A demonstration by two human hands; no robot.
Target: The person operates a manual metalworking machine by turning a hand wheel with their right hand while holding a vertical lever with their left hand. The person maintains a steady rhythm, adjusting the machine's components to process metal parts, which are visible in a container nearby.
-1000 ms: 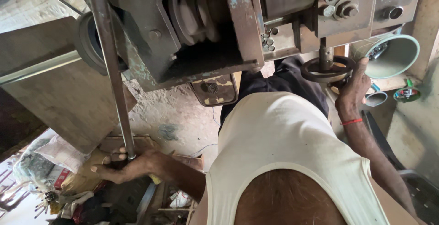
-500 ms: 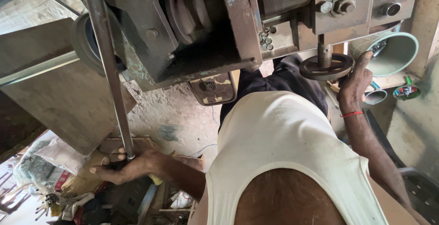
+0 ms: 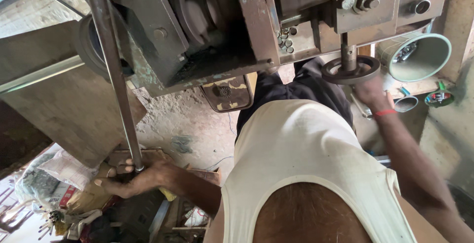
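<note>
Machine, grey and worn, filled the far side, a small tray on it holding loose nuts. Left hand gripped the long steel lever at near left. Right hand touched the round handwheel from below, its grip unclear. A pale funnel-shaped cup lay at far right.

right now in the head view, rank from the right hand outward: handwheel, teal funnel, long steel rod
1. handwheel: just above the right hand, fingers at its rim.
2. teal funnel: upper right, beside the machine.
3. long steel rod: far left, its lower end in the left hand.
</note>
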